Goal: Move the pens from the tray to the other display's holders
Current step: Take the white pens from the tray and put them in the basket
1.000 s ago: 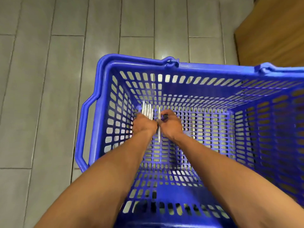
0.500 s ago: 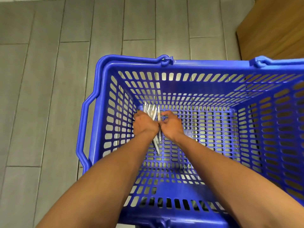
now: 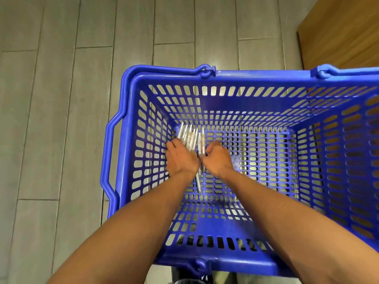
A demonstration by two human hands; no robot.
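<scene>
Step in hand, by judgement: gathering the pens [image 3: 189, 138], which lie bunched in the far-left corner of the blue basket [image 3: 131, 95]. Left hand [image 3: 180, 158] rests over the bundle, fingers curled about it. Right hand [image 3: 218, 158] closes on the pens from the other side. Next move calls for a firm two-handed lift without spilling. Basket stands over grey plank flooring [image 3: 61, 119]; a wooden panel [image 3: 344, 29] lies far right.

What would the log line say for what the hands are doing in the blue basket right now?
place: blue basket, far-left corner | left hand: on pens | right hand: gathering the pens | display holders: not in view
</scene>
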